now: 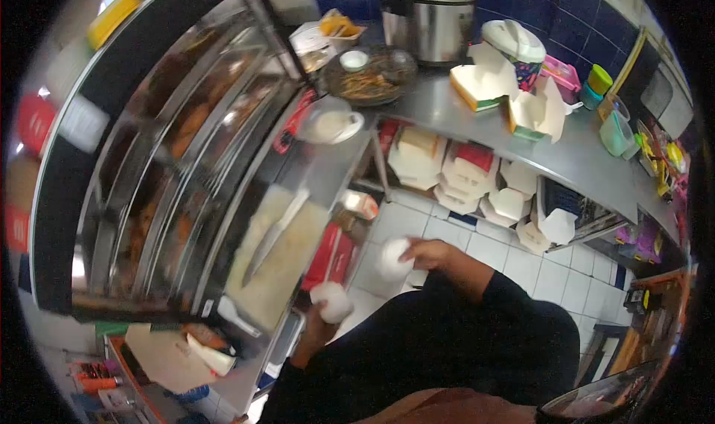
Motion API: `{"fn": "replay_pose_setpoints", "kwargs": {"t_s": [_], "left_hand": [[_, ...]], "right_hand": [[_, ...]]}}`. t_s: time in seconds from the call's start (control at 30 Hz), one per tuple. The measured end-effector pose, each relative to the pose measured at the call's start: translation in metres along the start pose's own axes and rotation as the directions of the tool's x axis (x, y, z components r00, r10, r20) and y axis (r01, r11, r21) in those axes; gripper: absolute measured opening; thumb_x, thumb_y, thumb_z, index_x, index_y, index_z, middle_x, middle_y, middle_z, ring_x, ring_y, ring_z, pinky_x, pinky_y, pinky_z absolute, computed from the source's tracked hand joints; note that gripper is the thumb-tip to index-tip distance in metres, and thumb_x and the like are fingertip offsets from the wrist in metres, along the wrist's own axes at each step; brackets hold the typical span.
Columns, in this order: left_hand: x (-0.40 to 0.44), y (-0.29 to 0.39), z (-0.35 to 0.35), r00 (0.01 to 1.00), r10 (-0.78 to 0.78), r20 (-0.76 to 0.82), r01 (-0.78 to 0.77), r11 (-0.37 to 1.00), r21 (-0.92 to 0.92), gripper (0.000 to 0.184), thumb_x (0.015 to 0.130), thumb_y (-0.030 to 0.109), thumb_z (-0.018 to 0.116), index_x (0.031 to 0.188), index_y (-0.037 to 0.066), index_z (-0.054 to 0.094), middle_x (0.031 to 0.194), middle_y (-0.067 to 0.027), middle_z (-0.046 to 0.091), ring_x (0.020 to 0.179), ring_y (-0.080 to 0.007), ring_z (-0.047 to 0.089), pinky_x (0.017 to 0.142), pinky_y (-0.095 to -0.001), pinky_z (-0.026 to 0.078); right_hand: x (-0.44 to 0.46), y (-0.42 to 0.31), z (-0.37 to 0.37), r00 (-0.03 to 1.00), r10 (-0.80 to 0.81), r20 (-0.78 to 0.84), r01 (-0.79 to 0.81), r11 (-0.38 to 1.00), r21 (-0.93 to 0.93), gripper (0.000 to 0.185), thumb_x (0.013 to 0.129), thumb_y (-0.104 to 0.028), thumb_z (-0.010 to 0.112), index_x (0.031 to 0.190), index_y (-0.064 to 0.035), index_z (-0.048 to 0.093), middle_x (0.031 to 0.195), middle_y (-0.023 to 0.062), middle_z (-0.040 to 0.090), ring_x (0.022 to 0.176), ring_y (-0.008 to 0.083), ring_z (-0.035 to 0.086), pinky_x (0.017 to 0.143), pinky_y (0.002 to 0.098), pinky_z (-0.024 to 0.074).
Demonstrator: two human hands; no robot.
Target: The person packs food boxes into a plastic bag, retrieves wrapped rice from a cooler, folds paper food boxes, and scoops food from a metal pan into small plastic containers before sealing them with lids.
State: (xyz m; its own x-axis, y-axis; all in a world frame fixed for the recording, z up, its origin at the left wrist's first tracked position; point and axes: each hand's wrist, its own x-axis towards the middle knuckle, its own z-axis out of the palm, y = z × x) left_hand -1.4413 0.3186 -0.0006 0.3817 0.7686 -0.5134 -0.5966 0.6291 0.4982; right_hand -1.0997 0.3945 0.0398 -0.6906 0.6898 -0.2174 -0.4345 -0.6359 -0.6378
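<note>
Cups, white, round, 2; blurred, exact kind uncertain. First cup [333, 303]: left hand [316, 324], beside the right edge of the side counter [316, 172]; fingers curled against it, exact grip hidden. Second cup [393, 259]: right hand [430, 253], above the floor tiles [402, 217]; fingers and thumb pinch its side. Judged light, thin-walled, easily dented; best held gently around the wall. Knife [275, 237], 1, on cutting board [292, 247], 1, at the side counter's right edge. Open boxes [484, 86], 2, toward the back counter's [436, 115] front edge. Steel pot [445, 31], 1, at its wall edge.
</note>
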Motion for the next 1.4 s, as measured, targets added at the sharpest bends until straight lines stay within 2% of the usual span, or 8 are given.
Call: {"fn": "replay_pose_setpoints", "kwargs": {"t_s": [0.2, 0.37, 0.5, 0.6, 0.87, 1.03, 1.23, 1.4], "left_hand": [[0.203, 0.022, 0.253, 0.978, 0.184, -0.102, -0.132, 0.913, 0.386, 0.045, 0.086, 0.019, 0.058, 0.125, 0.001, 0.045, 0.115, -0.0132, 0.057, 0.104, -0.0266, 0.057, 0.089, -0.0408, 0.048], [0.375, 0.016, 0.425, 0.951, 0.164, 0.261, -0.302, 0.664, 0.684, 0.056, 0.079, 0.022, 0.072, 0.122, -0.003, 0.046, 0.113, -0.0154, 0.057, 0.097, -0.026, 0.059, 0.083, -0.0326, 0.048], [0.498, -0.018, 0.529, 0.653, 0.474, 0.59, -0.572, -0.201, 0.795, 0.08, 0.062, 0.039, 0.084, 0.118, -0.002, 0.045, 0.107, -0.0148, 0.054, 0.098, -0.0251, 0.057, 0.08, -0.0348, 0.05], [0.57, -0.046, 0.568, 0.889, 0.152, 0.431, -0.44, 0.025, 0.898, 0.105, 0.064, 0.061, 0.073, 0.131, -0.008, 0.032, 0.121, -0.0251, 0.05, 0.103, -0.0309, 0.056, 0.086, -0.0381, 0.048], [0.64, -0.063, 0.555, 0.651, 0.098, 0.753, -0.412, -0.788, 0.458, 0.041, 0.076, 0.029, 0.06, 0.1, -0.004, 0.061, 0.101, -0.0174, 0.055, 0.097, -0.0299, 0.052, 0.08, -0.04, 0.045], [0.585, 0.022, 0.58, 0.116, 0.153, 0.981, -0.456, -0.87, 0.189, 0.017, 0.066, 0.02, 0.062, 0.078, 0.008, 0.058, 0.084, -0.0069, 0.05, 0.083, -0.0231, 0.051, 0.071, -0.0362, 0.042], [0.513, 0.154, 0.557, 0.121, -0.084, 0.989, -0.171, -0.983, -0.062, 0.015, 0.065, 0.026, 0.061, 0.071, 0.014, 0.053, 0.085, -0.0019, 0.052, 0.085, -0.0188, 0.051, 0.072, -0.0322, 0.04], [0.416, 0.248, 0.482, 0.239, -0.046, 0.97, 0.077, -0.995, -0.067, 0.015, 0.067, 0.026, 0.061, 0.074, 0.014, 0.055, 0.082, 0.0003, 0.052, 0.083, -0.0185, 0.053, 0.074, -0.0326, 0.04]], "right_hand": [[-0.093, -0.201, -0.143, 0.222, -0.764, -0.605, 0.774, 0.516, -0.368, 0.06, 0.073, -0.004, 0.068, 0.126, -0.003, 0.039, 0.113, 0.0093, 0.052, 0.102, 0.0197, 0.053, 0.089, 0.0333, 0.0447], [-0.138, -0.327, -0.248, -0.783, -0.326, -0.529, 0.284, 0.569, -0.772, 0.065, 0.077, -0.014, 0.073, 0.126, 0.0038, 0.035, 0.118, 0.0167, 0.051, 0.107, 0.0246, 0.051, 0.091, 0.0326, 0.0435], [-0.157, -0.35, -0.325, -0.446, -0.399, -0.801, 0.629, 0.498, -0.598, 0.058, 0.079, -0.016, 0.069, 0.126, 0.0025, 0.041, 0.117, 0.0154, 0.052, 0.108, 0.0264, 0.051, 0.09, 0.0404, 0.0438], [-0.156, -0.307, -0.446, 0.045, -0.312, -0.949, 0.788, 0.595, -0.158, 0.042, 0.083, -0.029, 0.064, 0.116, -0.0063, 0.055, 0.113, 0.0048, 0.057, 0.1, 0.0209, 0.055, 0.083, 0.0349, 0.0461], [-0.154, -0.267, -0.511, -0.366, -0.908, -0.201, -0.659, 0.406, -0.633, 0.019, 0.087, -0.017, 0.056, 0.093, 0.0015, 0.055, 0.076, 0.0121, 0.058, 0.073, 0.0213, 0.057, 0.066, 0.0362, 0.0471], [-0.12, -0.366, -0.299, -0.774, -0.613, -0.16, 0.005, 0.247, -0.969, 0.02, 0.085, -0.013, 0.055, 0.094, 0.004, 0.055, 0.088, 0.0126, 0.055, 0.083, 0.0228, 0.054, 0.076, 0.0347, 0.0454], [-0.024, -0.395, -0.089, 0.565, -0.785, 0.254, 0.603, 0.182, -0.777, 0.028, 0.087, -0.026, 0.055, 0.101, -0.002, 0.055, 0.088, 0.0073, 0.051, 0.078, 0.017, 0.049, 0.073, 0.0285, 0.0407], [0.026, -0.353, 0.027, 0.614, -0.496, 0.615, 0.723, 0.039, -0.69, 0.014, 0.084, -0.011, 0.063, 0.083, -0.0023, 0.053, 0.074, 0.0066, 0.048, 0.062, 0.0158, 0.046, 0.057, 0.0299, 0.0381]]}}
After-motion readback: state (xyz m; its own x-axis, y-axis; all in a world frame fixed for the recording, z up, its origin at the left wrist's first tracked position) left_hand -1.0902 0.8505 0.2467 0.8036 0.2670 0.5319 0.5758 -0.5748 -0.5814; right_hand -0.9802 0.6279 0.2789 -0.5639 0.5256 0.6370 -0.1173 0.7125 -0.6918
